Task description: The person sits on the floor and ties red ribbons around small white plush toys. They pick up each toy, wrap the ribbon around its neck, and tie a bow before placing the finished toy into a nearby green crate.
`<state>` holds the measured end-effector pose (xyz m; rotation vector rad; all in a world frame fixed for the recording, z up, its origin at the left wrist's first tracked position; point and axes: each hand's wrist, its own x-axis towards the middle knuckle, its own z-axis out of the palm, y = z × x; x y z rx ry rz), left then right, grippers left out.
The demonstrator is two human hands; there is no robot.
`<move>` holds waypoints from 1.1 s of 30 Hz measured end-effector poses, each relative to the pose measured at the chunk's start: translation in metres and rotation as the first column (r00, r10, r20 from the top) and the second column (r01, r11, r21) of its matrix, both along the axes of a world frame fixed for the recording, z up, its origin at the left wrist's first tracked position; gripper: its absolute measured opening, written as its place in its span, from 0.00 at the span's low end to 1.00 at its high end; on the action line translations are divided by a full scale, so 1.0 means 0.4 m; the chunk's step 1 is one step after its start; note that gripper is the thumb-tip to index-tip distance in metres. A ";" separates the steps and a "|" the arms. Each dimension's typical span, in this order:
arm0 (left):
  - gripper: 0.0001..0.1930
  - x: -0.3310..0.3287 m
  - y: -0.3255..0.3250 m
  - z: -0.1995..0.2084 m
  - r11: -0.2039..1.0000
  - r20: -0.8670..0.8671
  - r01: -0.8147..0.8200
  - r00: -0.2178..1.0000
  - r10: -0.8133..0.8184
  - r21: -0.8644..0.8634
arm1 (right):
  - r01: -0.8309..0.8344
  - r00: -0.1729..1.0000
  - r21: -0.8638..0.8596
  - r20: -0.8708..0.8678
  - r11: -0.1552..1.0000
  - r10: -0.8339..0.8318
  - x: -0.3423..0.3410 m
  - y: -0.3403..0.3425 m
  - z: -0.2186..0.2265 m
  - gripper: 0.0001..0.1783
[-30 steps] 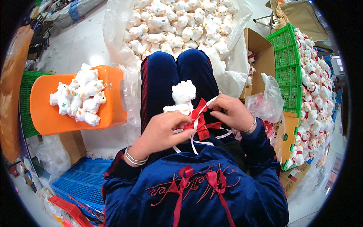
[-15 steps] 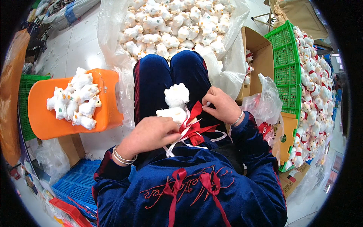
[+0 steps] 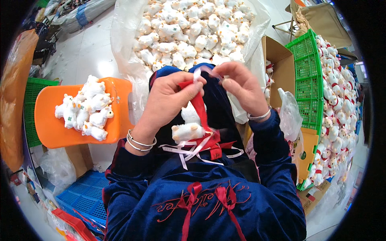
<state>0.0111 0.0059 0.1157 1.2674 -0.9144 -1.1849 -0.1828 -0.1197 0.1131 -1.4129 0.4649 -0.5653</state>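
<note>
Both my hands are raised above my lap. My left hand (image 3: 171, 96) is closed in a pinch on a red ribbon (image 3: 198, 107), and a white ribbon (image 3: 202, 71) loops up at its fingertips. That white ribbon stretches across to my right hand (image 3: 243, 88), whose thumb and forefinger pinch its other part, slightly blurred. Beneath the hands, on my thighs, lies a fluffy white plush toy (image 3: 187, 131), partly covered by the hanging red ribbon. More loose red ribbons (image 3: 216, 151) and white printed ribbons (image 3: 185, 153) lie in a bunch on my lap.
An orange stool (image 3: 52, 116) at left bears several white plush toys (image 3: 96, 100). Ahead, a large clear plastic bag (image 3: 128, 48) holds a heap of them. At right stand a cardboard box (image 3: 281, 60) and a green crate (image 3: 307, 80) beside plush toys with red neck ribbons (image 3: 335, 104).
Both hands have risen and moved forward from my lap, lifting a red ribbon and a white ribbon out of the bunch. The view has shifted slightly.
</note>
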 end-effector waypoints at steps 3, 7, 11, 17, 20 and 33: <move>0.09 0.000 -0.010 -0.021 0.989 -0.116 -0.123 0.987 0.113 -0.086 | -0.271 0.962 0.200 0.033 0.941 0.270 0.036 0.047 -0.051 0.25; 0.11 0.014 -0.004 -0.029 0.977 -0.047 -0.166 0.986 0.161 -0.134 | -0.119 0.981 0.299 -0.111 0.947 0.158 0.042 0.036 -0.041 0.12; 0.14 0.041 0.006 -0.067 0.996 0.001 -0.084 0.996 0.084 0.010 | -0.147 0.976 0.256 -0.119 0.955 0.182 0.012 -0.016 -0.046 0.10; 0.32 -0.014 0.031 -0.119 0.904 0.775 0.260 0.468 -0.425 0.339 | 0.022 0.981 0.116 -0.196 0.993 0.001 -0.026 -0.062 -0.062 0.10; 0.29 -0.015 0.032 -0.129 0.924 0.778 0.212 0.500 -0.381 0.317 | 0.213 0.966 0.016 -0.150 0.977 -0.208 -0.015 -0.061 -0.055 0.10; 0.21 0.061 0.066 -0.145 0.974 -0.216 -0.187 0.953 0.212 0.128 | 0.401 0.874 -0.351 -0.131 0.846 -0.468 0.035 -0.150 -0.170 0.11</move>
